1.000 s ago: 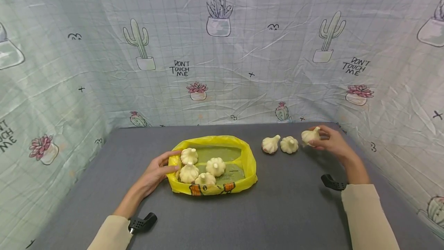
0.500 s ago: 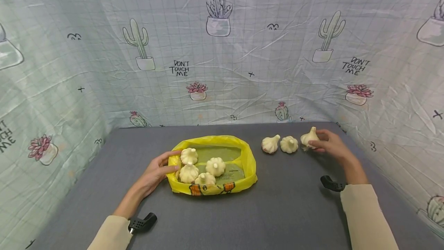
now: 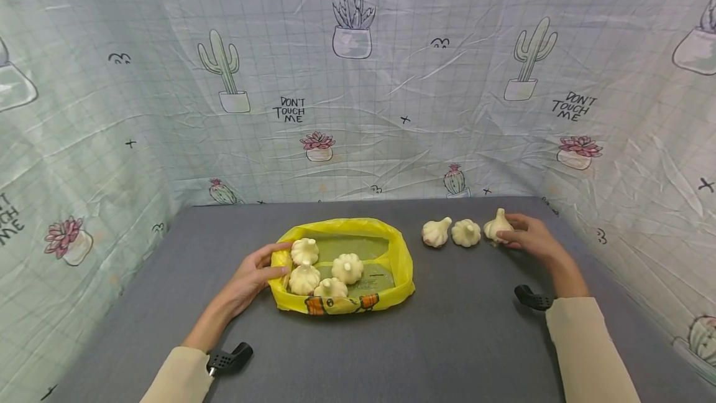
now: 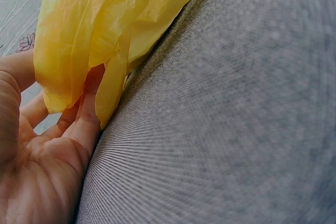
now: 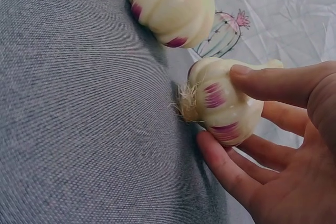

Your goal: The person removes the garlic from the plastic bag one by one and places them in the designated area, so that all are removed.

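My right hand (image 3: 531,237) pinches a garlic bulb (image 3: 497,227) between thumb and fingers, its stem pointing up. In the right wrist view, this bulb's (image 5: 223,100) purple streaks and root tuft show, the roots at or just above the cloth. Two more bulbs stand to its left: a near one (image 3: 466,233) and a farther one (image 3: 436,232). My left hand (image 3: 248,278) grips the left side of a yellow plastic bag (image 3: 404,272), whose mouth is spread wide. In the left wrist view, fingers go behind the yellow film (image 4: 94,35). Several garlic bulbs (image 3: 347,268) lie inside the bag's left half.
A grey cloth-covered table (image 3: 447,347) lies under everything. A patterned curtain (image 3: 391,142) hangs behind it and along both sides. Black wrist cameras stick out from the left wrist (image 3: 230,359) and the right wrist (image 3: 532,298).
My right hand has lowered the garlic bulb slightly and moved it a little left, turning its stem from tilted right to upright. My left hand and the bag have stayed put.
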The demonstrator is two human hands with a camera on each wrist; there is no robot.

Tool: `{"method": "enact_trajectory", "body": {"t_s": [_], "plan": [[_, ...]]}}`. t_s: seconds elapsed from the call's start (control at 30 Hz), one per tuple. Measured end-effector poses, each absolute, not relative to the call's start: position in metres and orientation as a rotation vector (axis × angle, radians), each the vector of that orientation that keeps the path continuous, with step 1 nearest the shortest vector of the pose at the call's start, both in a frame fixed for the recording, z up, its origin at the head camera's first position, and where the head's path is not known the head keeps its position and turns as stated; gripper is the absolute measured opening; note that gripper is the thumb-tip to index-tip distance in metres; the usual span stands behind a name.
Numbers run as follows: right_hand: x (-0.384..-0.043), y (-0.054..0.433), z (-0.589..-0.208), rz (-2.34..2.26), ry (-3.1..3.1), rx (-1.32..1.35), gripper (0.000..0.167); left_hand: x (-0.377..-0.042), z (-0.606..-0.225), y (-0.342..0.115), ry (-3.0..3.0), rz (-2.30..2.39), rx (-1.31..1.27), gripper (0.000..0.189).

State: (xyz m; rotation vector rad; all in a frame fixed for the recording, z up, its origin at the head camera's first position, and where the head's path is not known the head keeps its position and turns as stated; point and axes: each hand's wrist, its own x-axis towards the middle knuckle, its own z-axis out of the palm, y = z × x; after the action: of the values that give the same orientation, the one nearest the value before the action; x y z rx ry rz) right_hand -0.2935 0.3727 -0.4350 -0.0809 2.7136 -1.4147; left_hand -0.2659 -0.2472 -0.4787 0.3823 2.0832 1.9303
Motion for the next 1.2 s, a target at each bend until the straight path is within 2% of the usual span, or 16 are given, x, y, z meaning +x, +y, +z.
{"method": "enact_trajectory", "body": {"t_s": [1.2], "plan": [[-0.2926, 0.3713, -0.4288, -1.291, 2.753, -0.010, 0.075, -0.2645, -0.4752, -0.2456, 2.112, 1.907, 0.356, 0.060]]}}
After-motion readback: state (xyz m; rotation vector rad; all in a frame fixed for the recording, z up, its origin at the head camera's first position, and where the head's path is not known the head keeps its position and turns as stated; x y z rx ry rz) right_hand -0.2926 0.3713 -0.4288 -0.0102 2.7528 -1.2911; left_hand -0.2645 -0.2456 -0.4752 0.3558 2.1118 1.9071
